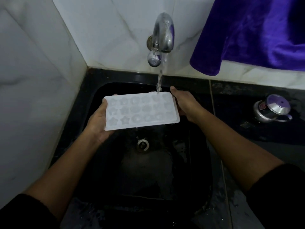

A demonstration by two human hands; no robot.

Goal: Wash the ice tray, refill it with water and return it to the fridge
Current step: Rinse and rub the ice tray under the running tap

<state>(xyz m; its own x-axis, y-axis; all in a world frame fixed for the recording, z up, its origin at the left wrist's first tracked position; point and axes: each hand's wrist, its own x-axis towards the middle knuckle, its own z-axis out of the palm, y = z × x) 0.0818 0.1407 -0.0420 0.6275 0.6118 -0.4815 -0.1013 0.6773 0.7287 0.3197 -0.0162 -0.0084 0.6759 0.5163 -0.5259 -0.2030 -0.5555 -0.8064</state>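
The ice tray (142,111) is a frosted-white rectangle with three rows of star and round moulds, open side up above the black sink (125,77). It spans between the two grips: the left grip (99,123) curls round one short end and the right grip (183,103) clasps the other. Just beside the right grip, water (159,83) from the tap (162,38) lands on the tray's far corner.

Both bare forearms (66,164) reach forward from dark sleeves (24,212). The left hand (99,123) cups the left end of the white rectangular plastic ice tray (142,111) from beneath, thumb at its edge. The right hand (184,104) grips the tray's right end.
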